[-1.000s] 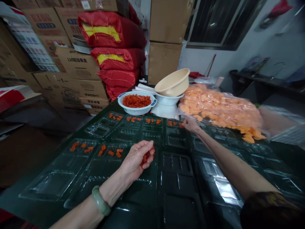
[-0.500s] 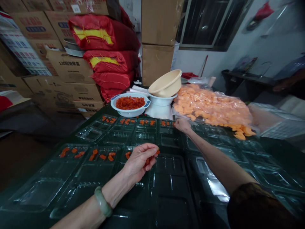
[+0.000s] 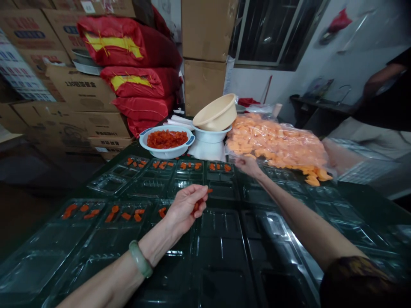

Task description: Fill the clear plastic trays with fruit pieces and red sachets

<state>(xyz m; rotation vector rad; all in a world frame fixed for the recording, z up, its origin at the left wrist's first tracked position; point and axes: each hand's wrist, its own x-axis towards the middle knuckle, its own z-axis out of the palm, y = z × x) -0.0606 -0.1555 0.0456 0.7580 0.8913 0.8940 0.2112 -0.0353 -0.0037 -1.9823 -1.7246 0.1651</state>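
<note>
My left hand point(image 3: 188, 204), with a green bangle on its wrist, hovers over the front trays. Its fingers are closed on several orange-red carrot pieces point(image 3: 209, 191), one poking out past the fingertips. Reaching to the back row, my right hand point(image 3: 248, 166) is closed, fingertips together over the tray beside the last filled one; what they hold, if anything, is hidden. Clear plastic trays point(image 3: 221, 191) with compartments stand in rows. Small groups of carrot pieces lie in the far compartments of several back trays and of front trays at left, such as this carrot group point(image 3: 126, 214).
A pale blue basin point(image 3: 167, 152) of carrot pieces stands behind the trays. Beside it a cream basin point(image 3: 215, 113) tilts on a white tub point(image 3: 210, 139). A clear bag of orange chunks point(image 3: 279, 143) lies at right. Red sacks point(image 3: 131, 45) and cartons rise behind; another person point(image 3: 385, 94) is at far right.
My right hand has moved right, off the last filled back tray, uncovering carrot pieces at that compartment's right end. My left hand still holds its pieces. The view has shifted slightly right.
</note>
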